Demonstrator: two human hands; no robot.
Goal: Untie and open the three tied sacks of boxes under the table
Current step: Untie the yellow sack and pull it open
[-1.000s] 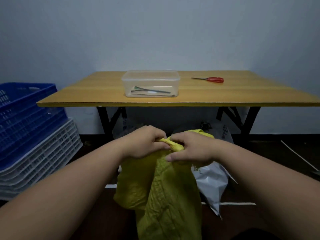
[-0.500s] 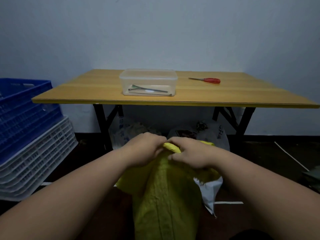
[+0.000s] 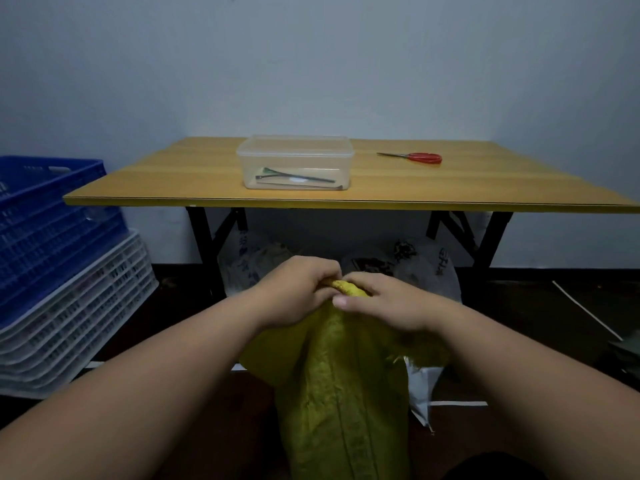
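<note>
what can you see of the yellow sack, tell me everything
The yellow sack looks like woven plastic cloth, creased, with a seam running down its front. It stands roughly upright on the dark floor in front of the table, its lower end out of frame. Its neck is gathered into a twisted yellow bunch at the top, which the left hand and right hand both pinch. A white sack lies against its right side.

txt: none legible | white sacks [image 3: 440, 271]: printed marks; too blurred
</note>
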